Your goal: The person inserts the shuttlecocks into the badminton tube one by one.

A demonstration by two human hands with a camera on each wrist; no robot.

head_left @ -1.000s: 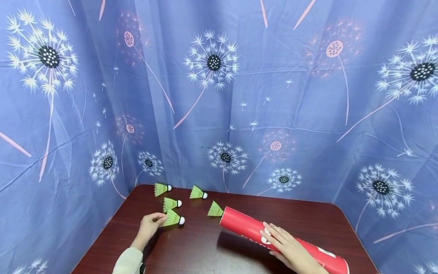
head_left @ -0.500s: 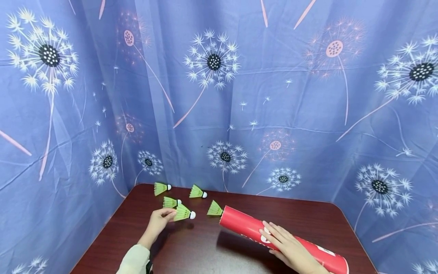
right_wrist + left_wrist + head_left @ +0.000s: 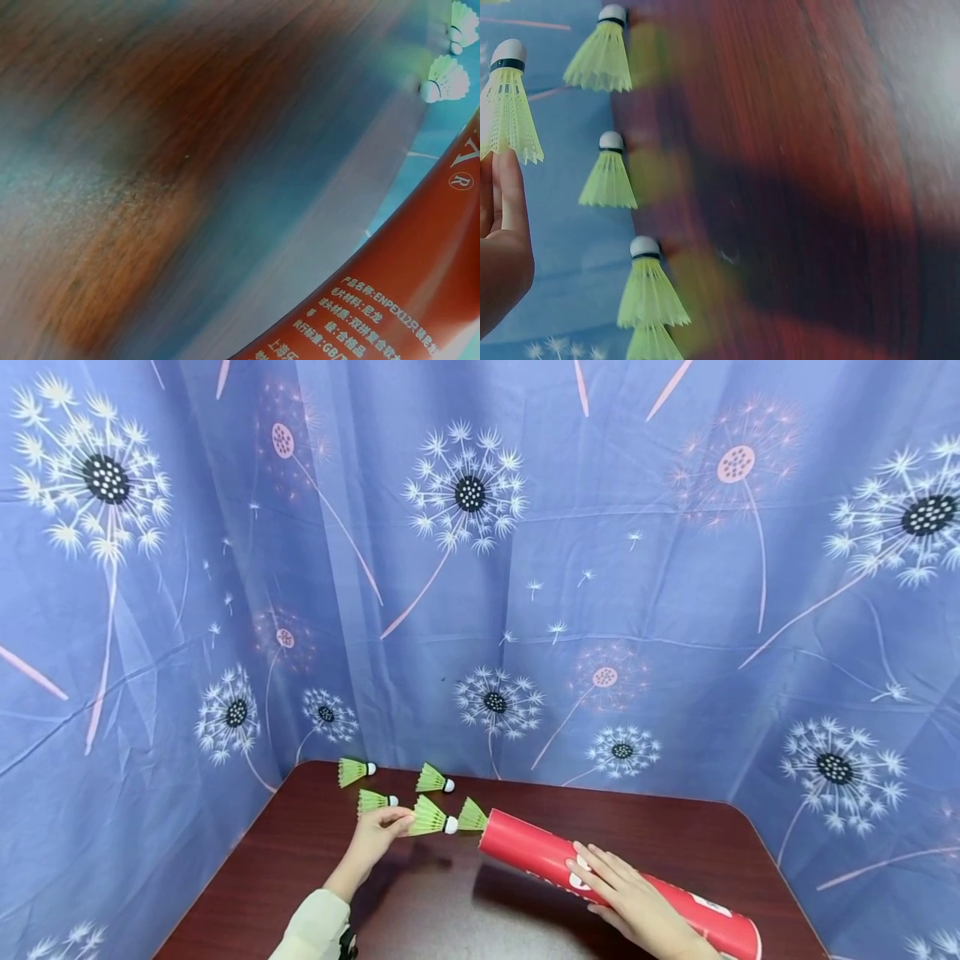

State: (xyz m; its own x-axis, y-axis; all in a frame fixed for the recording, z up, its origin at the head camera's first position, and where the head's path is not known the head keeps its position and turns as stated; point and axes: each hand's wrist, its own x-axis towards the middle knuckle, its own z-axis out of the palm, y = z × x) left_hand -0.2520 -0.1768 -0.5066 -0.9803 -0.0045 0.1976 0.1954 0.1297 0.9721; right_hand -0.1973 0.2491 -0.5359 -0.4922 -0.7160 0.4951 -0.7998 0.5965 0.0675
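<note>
Above table [image 3: 420,918] | left fingers [image 3: 395,813] pinch shuttlecock [image 3: 429,818] | right fingers [image 3: 598,868] touch tube [image 3: 528,843]

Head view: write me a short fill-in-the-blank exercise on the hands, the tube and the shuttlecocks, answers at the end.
The left hand pinches a shuttlecock whose rounded tip is ____.
The right hand holds a tube coloured ____.
Counting the pinched one, the head view shows ____ shuttlecocks.

Missing words: white; red; five.
</note>
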